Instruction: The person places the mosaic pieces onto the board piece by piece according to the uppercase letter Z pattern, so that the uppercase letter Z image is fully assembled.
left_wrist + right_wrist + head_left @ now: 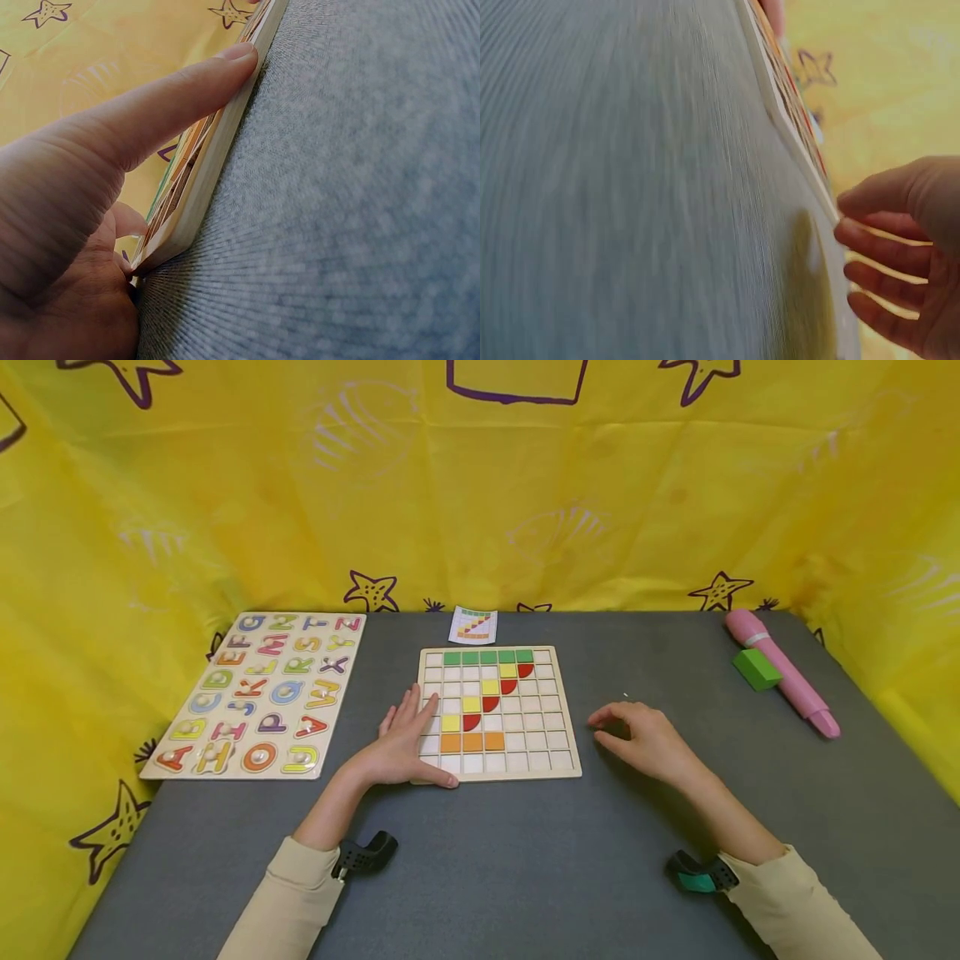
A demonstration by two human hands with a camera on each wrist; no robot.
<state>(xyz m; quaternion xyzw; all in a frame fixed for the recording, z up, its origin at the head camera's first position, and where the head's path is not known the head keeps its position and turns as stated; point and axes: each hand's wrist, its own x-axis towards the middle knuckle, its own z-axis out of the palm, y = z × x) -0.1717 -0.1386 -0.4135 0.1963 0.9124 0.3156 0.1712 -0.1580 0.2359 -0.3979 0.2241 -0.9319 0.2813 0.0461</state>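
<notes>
A wooden grid board (567, 727) lies on the dark table, filled with white tiles. Green squares (488, 657) line its far row, yellow squares (471, 703) and red quarter-rounds (491, 703) step diagonally, and three orange squares (472, 742) sit near the front. My left hand (397, 747) rests on the board's near left corner with fingers spread; its thumb (187, 94) lies straight along the front edge. To the right of the board, my right hand (645, 735) hovers low over the table, fingers loosely bent and holding nothing.
Behind the board lies a small pattern card (473, 625) with a similar coloured design. An alphabet peg puzzle (247, 693) is at the left. Toward the right, a green block (757, 669) leans against a pink microphone-shaped toy (795, 681). Yellow cloth (480, 510) hangs around the table.
</notes>
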